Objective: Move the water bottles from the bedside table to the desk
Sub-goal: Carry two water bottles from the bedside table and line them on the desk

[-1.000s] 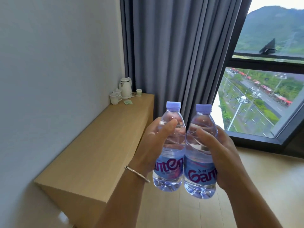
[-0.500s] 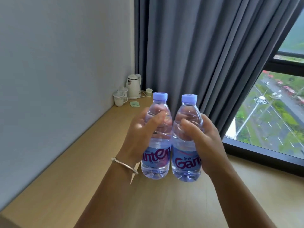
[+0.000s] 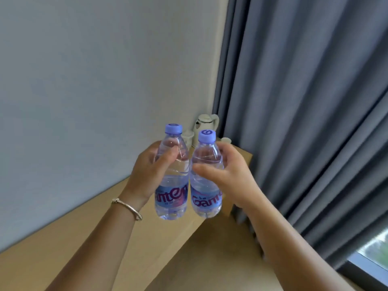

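The left hand (image 3: 150, 173) is wrapped round the upper body of the left bottle (image 3: 171, 181), thumb across the clear ribbed part on the near side, fingers curled behind it, so the purple cap and shoulder stand above the grip and the blue label and base hang below it. The right hand (image 3: 228, 171) holds the right bottle (image 3: 205, 181) the same way: thumb lying across the near face just under the shoulder, fingers curled round the far right side, cap above, label and base below. Both bottles are close to upright, side by side and touching or almost touching along their bodies, the left one's cap a little higher in the picture. They are held in the air over the desk (image 3: 63, 257), bases off the wood. A thin bracelet (image 3: 127, 207) circles the left wrist. The pale wooden desk runs along the wall (image 3: 94, 80) on the left toward the far corner. There, partly hidden behind the bottles, stand a white kettle (image 3: 206, 122), a white cup (image 3: 188, 136) to its left and another small cup (image 3: 225, 140) to its right. A grey curtain (image 3: 304, 101) hangs at the right, with a strip of window (image 3: 373, 253) at the near right.
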